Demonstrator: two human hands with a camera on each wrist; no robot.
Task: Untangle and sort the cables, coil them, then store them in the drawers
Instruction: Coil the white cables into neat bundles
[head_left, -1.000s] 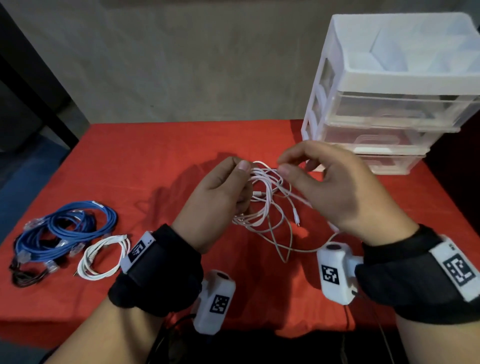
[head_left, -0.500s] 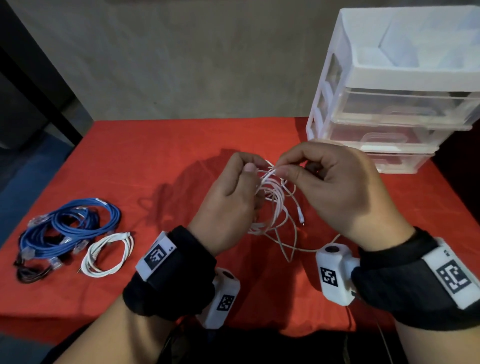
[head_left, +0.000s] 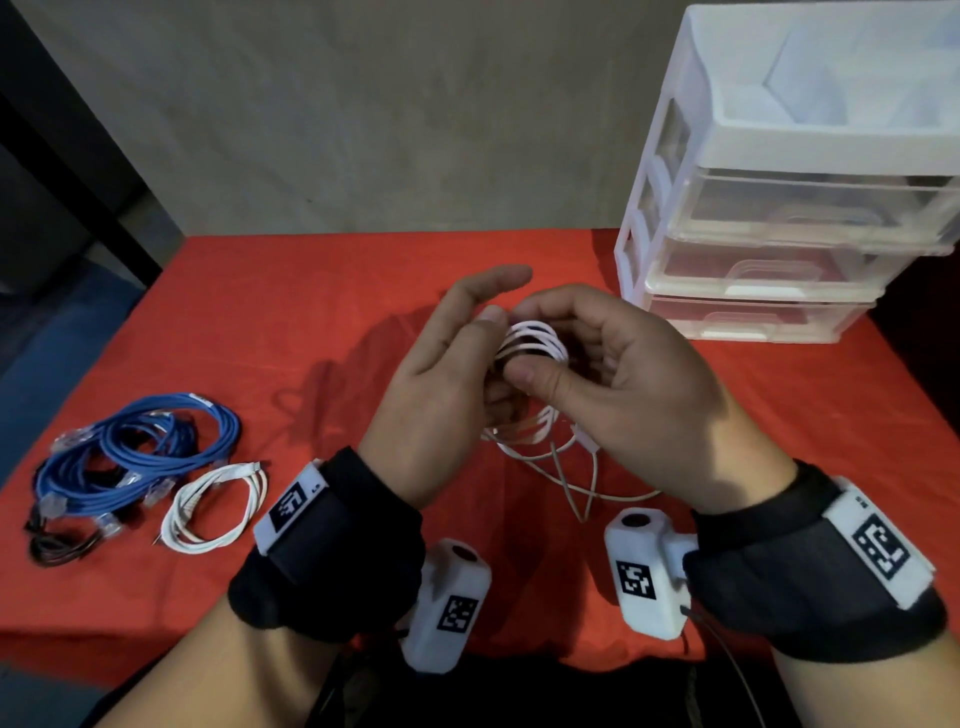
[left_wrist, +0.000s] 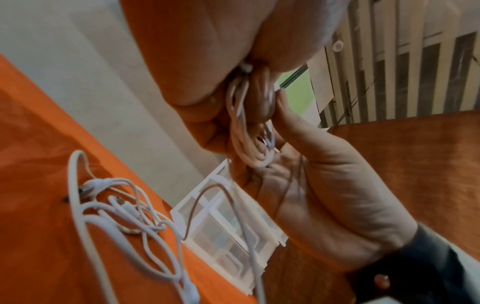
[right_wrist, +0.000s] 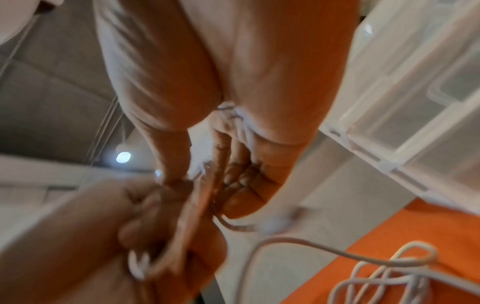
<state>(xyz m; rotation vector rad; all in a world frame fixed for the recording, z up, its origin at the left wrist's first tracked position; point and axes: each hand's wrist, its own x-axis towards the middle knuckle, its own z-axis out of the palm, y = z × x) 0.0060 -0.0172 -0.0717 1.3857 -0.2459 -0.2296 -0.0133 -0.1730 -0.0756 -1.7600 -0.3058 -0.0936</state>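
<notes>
A thin white cable (head_left: 537, 332) is gathered into a small coil between my two hands, above the middle of the red table (head_left: 322, 291). My right hand (head_left: 527, 345) pinches the coil's top between thumb and curled fingers. My left hand (head_left: 485, 358) holds its left side with the thumb and lower fingers, index finger straight. The cable's loose tail (head_left: 576, 480) trails onto the cloth below. In the left wrist view the coil (left_wrist: 244, 131) sits squeezed between both hands. In the right wrist view the coil (right_wrist: 194, 216) is blurred.
Coiled blue cables (head_left: 145, 447), a coiled white cable (head_left: 213, 512) and a black cable (head_left: 52, 545) lie at the table's left. A white three-drawer unit (head_left: 779, 218) stands at the back right, drawers closed. More loose white cable (left_wrist: 124, 216) lies on the cloth.
The hands have come together and the wide loose loops are now drawn into a tight small coil. My left index finger has straightened; less cable hangs below.
</notes>
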